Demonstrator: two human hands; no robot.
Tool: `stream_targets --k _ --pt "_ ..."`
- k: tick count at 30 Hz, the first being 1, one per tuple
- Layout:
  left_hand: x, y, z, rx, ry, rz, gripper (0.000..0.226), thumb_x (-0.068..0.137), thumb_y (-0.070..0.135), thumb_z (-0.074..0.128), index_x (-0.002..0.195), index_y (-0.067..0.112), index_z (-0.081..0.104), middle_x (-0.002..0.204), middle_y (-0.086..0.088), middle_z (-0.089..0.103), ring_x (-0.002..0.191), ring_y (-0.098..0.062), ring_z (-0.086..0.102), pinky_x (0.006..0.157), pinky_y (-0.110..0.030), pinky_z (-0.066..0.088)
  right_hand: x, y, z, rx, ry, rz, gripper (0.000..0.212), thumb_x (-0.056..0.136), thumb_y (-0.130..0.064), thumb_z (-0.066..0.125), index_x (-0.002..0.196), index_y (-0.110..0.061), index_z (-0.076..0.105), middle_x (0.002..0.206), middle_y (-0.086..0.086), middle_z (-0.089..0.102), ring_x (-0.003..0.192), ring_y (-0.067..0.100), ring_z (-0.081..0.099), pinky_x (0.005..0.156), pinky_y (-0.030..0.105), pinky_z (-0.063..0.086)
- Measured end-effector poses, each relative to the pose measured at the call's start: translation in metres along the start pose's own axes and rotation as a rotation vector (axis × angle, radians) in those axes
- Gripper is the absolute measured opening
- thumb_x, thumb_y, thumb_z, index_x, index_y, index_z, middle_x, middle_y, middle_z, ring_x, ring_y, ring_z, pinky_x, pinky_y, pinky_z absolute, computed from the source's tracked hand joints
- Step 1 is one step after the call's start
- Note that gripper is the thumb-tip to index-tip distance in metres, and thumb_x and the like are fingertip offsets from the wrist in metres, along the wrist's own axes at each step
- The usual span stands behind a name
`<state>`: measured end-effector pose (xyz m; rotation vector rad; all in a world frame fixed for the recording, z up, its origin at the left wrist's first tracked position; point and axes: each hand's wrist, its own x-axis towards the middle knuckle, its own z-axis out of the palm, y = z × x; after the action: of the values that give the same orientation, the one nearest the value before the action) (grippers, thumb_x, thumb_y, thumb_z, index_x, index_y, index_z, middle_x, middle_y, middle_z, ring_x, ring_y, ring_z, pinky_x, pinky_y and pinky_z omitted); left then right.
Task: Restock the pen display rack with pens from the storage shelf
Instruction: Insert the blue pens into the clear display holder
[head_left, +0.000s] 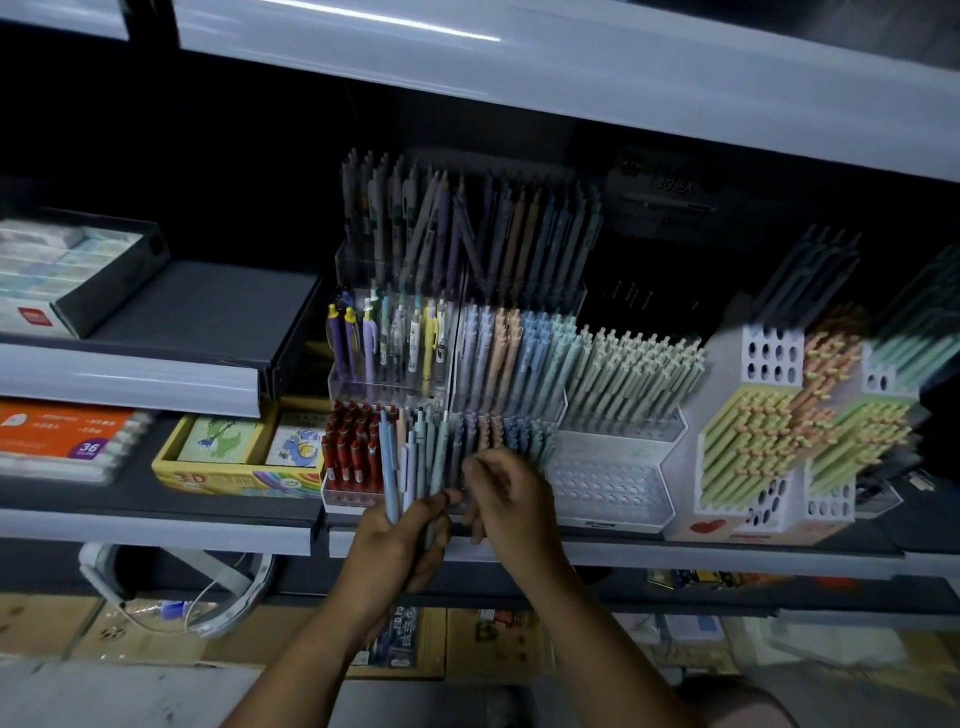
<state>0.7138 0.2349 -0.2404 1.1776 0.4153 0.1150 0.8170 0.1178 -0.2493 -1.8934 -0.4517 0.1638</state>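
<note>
Left hand (400, 540): clenched around a bundle of pastel pens (410, 457), barrels upright, blue and grey ones fanned above the thumb.
Right hand (511, 499): just beside the left, fingers curled at the bundle's right edge; blur leaves it unclear whether they pinch a pen.
Clear tiered pen display rack (457, 395): directly behind both hands, rows partly filled.
Red pens (349, 449): left of the bundle, lowest tier.
White perforated holder (608, 483): right of the right hand.
Yellow box (228, 467): farther left.
</note>
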Motion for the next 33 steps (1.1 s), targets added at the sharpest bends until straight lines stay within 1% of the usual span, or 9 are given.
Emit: stream_targets --k 4,6,10,15,18,21,26,30,33 --pt "-0.001 -0.002 0.004 0.063 -0.05 -0.005 0.043 0.102 0.031 0.057 0.065 0.01 0.058 0.052 -0.009 0.035 0.041 -0.015 0.023 0.047 -0.028 0.016 -0.001 -0.023 0.0 0.184 -0.117 0.056 0.01 0.095 -0.029 0.071 0.099 -0.02 0.071 0.073 -0.008 0.067 0.06 0.005 0.061 0.054 0.022 0.046" --pt "-0.001 -0.004 0.005 0.072 -0.062 -0.002 0.045 0.1 0.037 0.058 0.066 0.008 0.061 0.05 -0.009 0.036 0.04 -0.015 0.024 0.046 -0.025 0.016 -0.002 -0.025 -0.002 0.227 -0.125 0.102 0.011 0.095 -0.027 0.071 0.095 -0.015 0.07 0.068 -0.009 0.064 0.059 0.007 0.059 0.055 0.024 0.044" --pt "0.0 -0.006 0.004 0.071 -0.032 0.007 0.059 0.101 0.044 0.055 0.078 -0.01 0.064 0.049 -0.012 0.039 0.038 -0.016 0.027 0.041 -0.022 0.021 -0.005 -0.023 -0.013 0.337 -0.185 0.189 0.019 0.103 -0.02 0.058 0.097 -0.004 0.066 0.053 -0.005 0.051 0.044 0.01 0.041 0.044 0.025 0.033" --pt "0.006 -0.01 0.006 0.08 -0.017 0.044 0.044 0.1 0.037 0.06 0.072 0.004 0.067 0.051 -0.013 0.04 0.039 -0.017 0.03 0.045 -0.026 0.022 -0.007 -0.024 -0.016 0.38 -0.162 0.234 0.022 0.1 -0.027 0.063 0.11 -0.008 0.07 0.061 0.01 0.059 0.056 0.023 0.054 0.051 0.03 0.043" --pt "0.009 -0.012 0.009 0.099 -0.021 0.053 0.041 0.101 0.035 0.06 0.072 0.007 0.068 0.05 -0.013 0.041 0.041 -0.017 0.031 0.046 -0.027 0.022 -0.007 -0.025 -0.019 0.405 -0.086 0.2 0.018 0.096 -0.021 0.07 0.097 -0.003 0.07 0.067 0.015 0.065 0.057 0.024 0.059 0.057 0.034 0.052" --pt "0.012 -0.013 0.01 0.122 -0.007 0.047 0.046 0.101 0.036 0.059 0.074 0.001 0.071 0.047 -0.013 0.041 0.039 -0.017 0.032 0.044 -0.025 0.024 -0.004 -0.023 -0.022 0.421 0.0 0.196 0.016 0.097 -0.015 0.067 0.096 0.0 0.072 0.072 0.018 0.07 0.062 0.028 0.064 0.064 0.039 0.058" --pt "0.016 -0.017 0.005 0.132 0.063 0.027 0.047 0.102 0.032 0.058 0.074 -0.004 0.072 0.043 -0.01 0.039 0.035 -0.017 0.03 0.041 -0.023 0.024 0.007 -0.002 -0.045 0.533 0.318 0.219 0.016 0.097 -0.011 0.066 0.094 0.003 0.072 0.074 0.019 0.071 0.063 0.027 0.068 0.065 0.038 0.061" --pt "0.016 -0.016 0.003 0.131 0.067 0.016 0.045 0.102 0.031 0.059 0.072 0.0 0.071 0.044 -0.01 0.039 0.035 -0.018 0.031 0.041 -0.023 0.025 0.014 0.031 -0.067 0.277 0.465 0.164 0.02 0.102 -0.011 0.059 0.086 -0.003 0.07 0.071 0.015 0.07 0.067 0.03 0.07 0.073 0.049 0.062" --pt "0.017 -0.015 0.002 0.135 0.055 0.014 0.046 0.102 0.032 0.059 0.073 -0.002 0.07 0.045 -0.01 0.039 0.036 -0.018 0.031 0.04 -0.022 0.026 0.018 0.051 -0.074 0.023 0.503 0.092 0.024 0.098 -0.033 0.059 0.077 -0.025 0.066 0.078 0.01 0.07 0.074 0.026 0.072 0.075 0.052 0.06"
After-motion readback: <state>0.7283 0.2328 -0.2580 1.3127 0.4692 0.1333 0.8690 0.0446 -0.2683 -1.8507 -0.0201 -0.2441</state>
